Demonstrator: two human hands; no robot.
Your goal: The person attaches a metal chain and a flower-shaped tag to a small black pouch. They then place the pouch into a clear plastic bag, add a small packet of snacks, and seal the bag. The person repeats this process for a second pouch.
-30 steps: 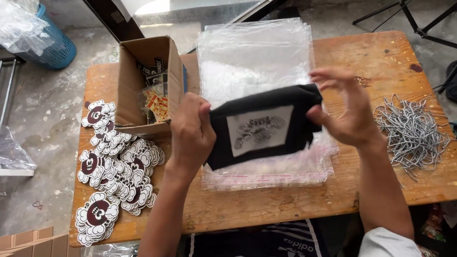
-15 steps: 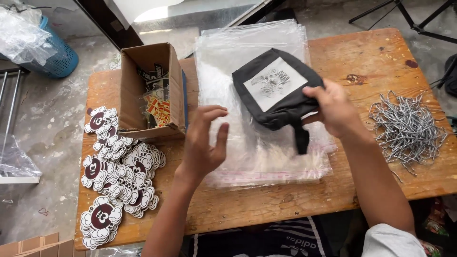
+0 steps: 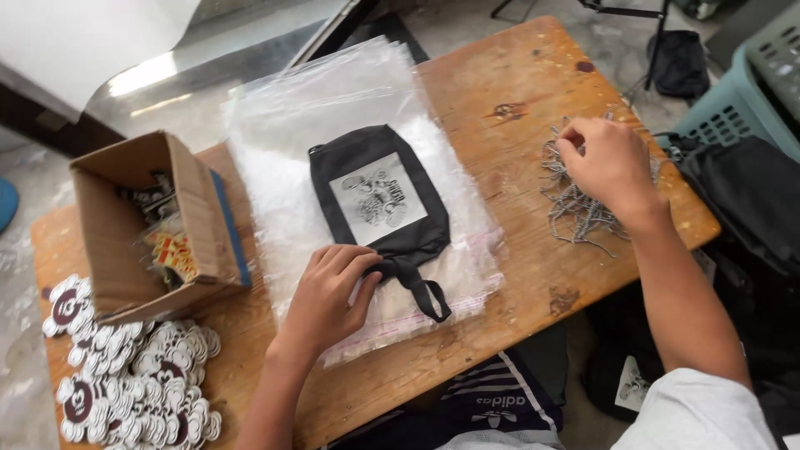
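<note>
My small black fabric pouch (image 3: 379, 200) lay flat on the stack of clear plastic bags (image 3: 283, 142) mid-tabletop, its white square patch with a dark cartoon print facing up and its black strap looping toward me. My left hand (image 3: 329, 296) rested at the pouch's lower edge, fingers loosely curled, clamping nothing. My right hand (image 3: 608, 162) pinched into the pile of silver ball chains (image 3: 571, 204), grip closed on them. A brown cardboard box (image 3: 125, 233) sat left.
</note>
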